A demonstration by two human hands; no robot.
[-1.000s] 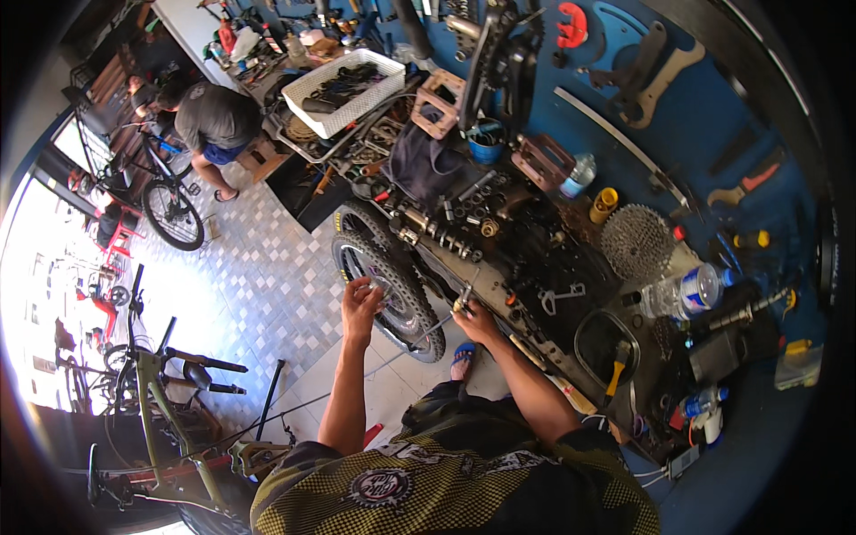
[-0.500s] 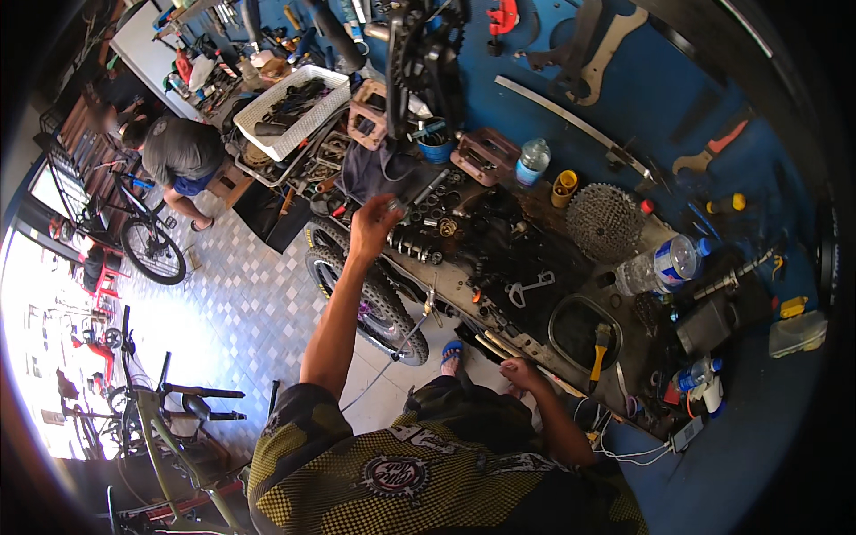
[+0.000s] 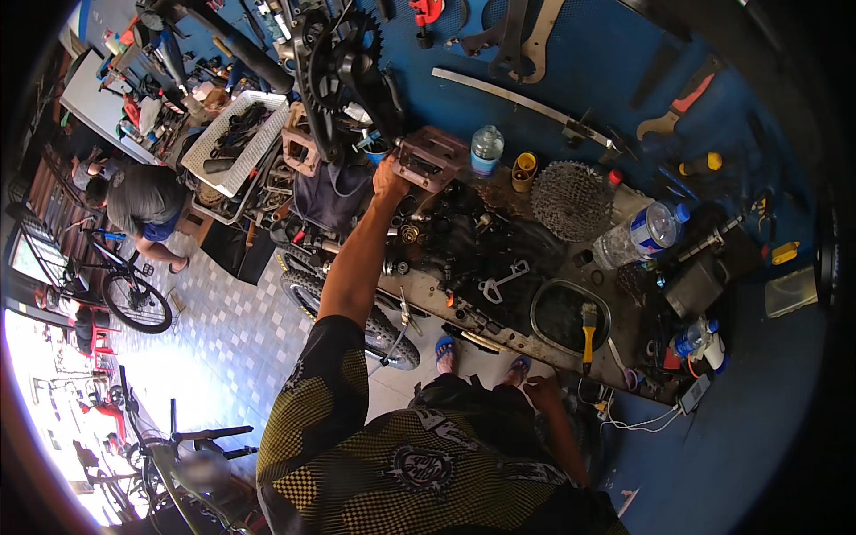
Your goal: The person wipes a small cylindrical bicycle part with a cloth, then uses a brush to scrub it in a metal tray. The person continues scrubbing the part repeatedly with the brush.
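Note:
My left arm reaches forward over the workbench. My left hand (image 3: 390, 180) is closed on the near-left edge of a brown flat bicycle pedal (image 3: 432, 160); the pedal hides some of its fingers. Beside the pedal stand a clear plastic bottle (image 3: 487, 150) and a yellow tub (image 3: 524, 171). A dark cloth (image 3: 334, 198) lies to the left of the hand. My right hand (image 3: 540, 392) hangs low near the bench's front edge, away from the parts. Its fingers are dark and too small to make out.
A bicycle cassette (image 3: 572, 201), a larger bottle (image 3: 637, 236) and a yellow-handled brush (image 3: 588, 334) crowd the bench's right half. A white basket (image 3: 234, 147) of tools sits at left. A fat tyre (image 3: 379, 339) stands below the edge. Another person (image 3: 147, 201) crouches by a bicycle.
My left hand has moved forward from above the small parts onto the brown pedal. The view has shifted, so the bench appears further left. My right hand has dropped lower, away from the bench edge.

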